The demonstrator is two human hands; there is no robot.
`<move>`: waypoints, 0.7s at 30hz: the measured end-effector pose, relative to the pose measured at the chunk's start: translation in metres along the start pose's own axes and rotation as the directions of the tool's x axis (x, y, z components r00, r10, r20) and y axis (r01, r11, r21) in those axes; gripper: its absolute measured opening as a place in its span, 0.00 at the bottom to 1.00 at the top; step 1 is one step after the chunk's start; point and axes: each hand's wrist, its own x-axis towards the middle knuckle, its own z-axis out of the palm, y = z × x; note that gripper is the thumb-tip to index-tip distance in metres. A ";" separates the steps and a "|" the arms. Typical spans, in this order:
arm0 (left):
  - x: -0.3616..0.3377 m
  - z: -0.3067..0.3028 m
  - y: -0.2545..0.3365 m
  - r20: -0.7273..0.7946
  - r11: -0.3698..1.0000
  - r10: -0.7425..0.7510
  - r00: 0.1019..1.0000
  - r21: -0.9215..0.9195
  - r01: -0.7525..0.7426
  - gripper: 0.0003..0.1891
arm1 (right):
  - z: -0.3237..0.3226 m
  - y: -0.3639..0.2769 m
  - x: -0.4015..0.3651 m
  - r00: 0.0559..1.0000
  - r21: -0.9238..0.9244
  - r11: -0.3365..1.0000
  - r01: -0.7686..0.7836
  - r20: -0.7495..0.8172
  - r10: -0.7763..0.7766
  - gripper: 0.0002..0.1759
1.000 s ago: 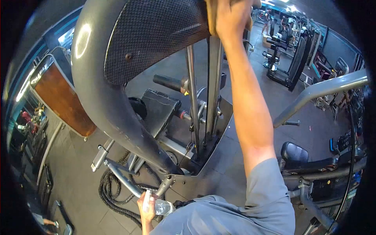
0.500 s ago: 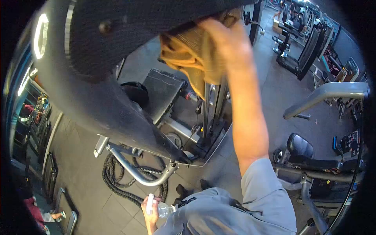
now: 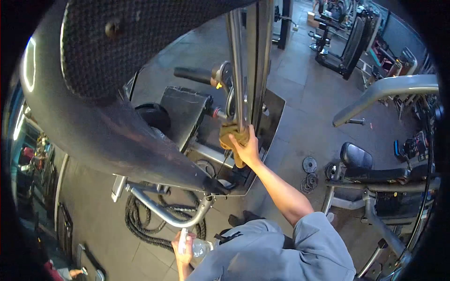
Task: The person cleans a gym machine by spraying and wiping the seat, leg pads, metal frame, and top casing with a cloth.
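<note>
My right hand (image 3: 247, 146) is closed around a brown cloth (image 3: 233, 134), which is wrapped against an upright metal guide rod (image 3: 236, 70) of a gym machine. Low in the view, my left hand (image 3: 184, 248) grips a clear spray bottle (image 3: 200, 248) with a white trigger head. The bottle is close to my body, beside the curved silver frame bar (image 3: 173, 219). A black padded bench (image 3: 183, 110) lies behind the rod, to its left.
A thick dark machine arm (image 3: 117, 136) with a textured black plate crosses the upper left. Black battle rope (image 3: 140, 229) lies coiled on the floor. Weight plates (image 3: 309, 165) rest at right, near a padded machine seat (image 3: 357, 156). A silver handle bar (image 3: 384, 96) juts in from the right.
My right hand has come down with the brown cloth from high on the machine to lower on the guide rod. The left hand still holds the spray bottle, nearly in place.
</note>
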 end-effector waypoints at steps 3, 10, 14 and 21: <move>0.005 -0.002 -0.021 -0.037 1.000 -0.020 0.999 -0.024 0.019 0.23 | 0.001 -0.101 0.047 0.949 0.049 0.956 0.289 -0.146 -0.280 0.35; 0.023 0.001 0.011 -0.044 0.999 -0.004 0.999 0.046 0.006 0.26 | 0.002 -0.252 0.167 0.499 -0.123 0.607 0.785 -0.453 -0.738 0.43; 0.022 0.027 0.015 -0.179 0.998 -0.047 0.983 0.031 0.053 0.27 | 0.005 -0.226 0.166 0.596 0.009 0.613 0.790 -0.244 -0.765 0.46; 0.046 0.109 0.067 -0.234 0.992 -0.124 0.964 -0.036 0.119 0.25 | -0.024 -0.248 0.179 0.619 0.202 0.587 0.784 -0.199 -0.759 0.53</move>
